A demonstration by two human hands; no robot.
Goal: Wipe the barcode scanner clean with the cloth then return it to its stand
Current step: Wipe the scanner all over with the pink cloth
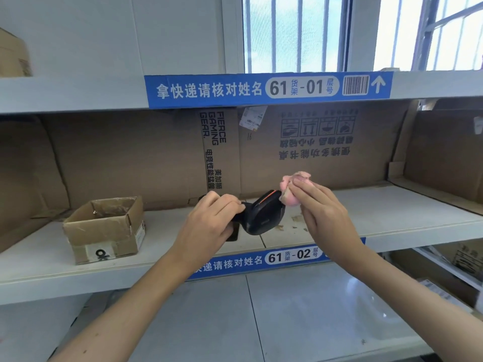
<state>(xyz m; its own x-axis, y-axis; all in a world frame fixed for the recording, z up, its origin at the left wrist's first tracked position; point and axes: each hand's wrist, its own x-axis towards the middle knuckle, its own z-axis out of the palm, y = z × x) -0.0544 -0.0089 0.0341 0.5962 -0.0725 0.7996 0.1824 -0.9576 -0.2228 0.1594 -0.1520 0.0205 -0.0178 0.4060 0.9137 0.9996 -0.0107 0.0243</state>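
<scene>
One head-worn wide-angle view, aimed forward and slightly down at a shelving unit.

The scene is seen from close in front of the shelf (pixel 392 220) marked 61-02, which is crossed at mid-frame, while the shelf above, labelled 61-01 (pixel 266 88), is met near eye level — a barred window (pixel 295 32) is caught beyond it at the top. Both forearms are seen entering from the bottom edge, and the left hand (pixel 209 220) and right hand (pixel 324 212) are framed near the centre, within arm's reach of the lens. Straight edges are bowed towards the borders by the wide lens — no second view is supplied.
</scene>
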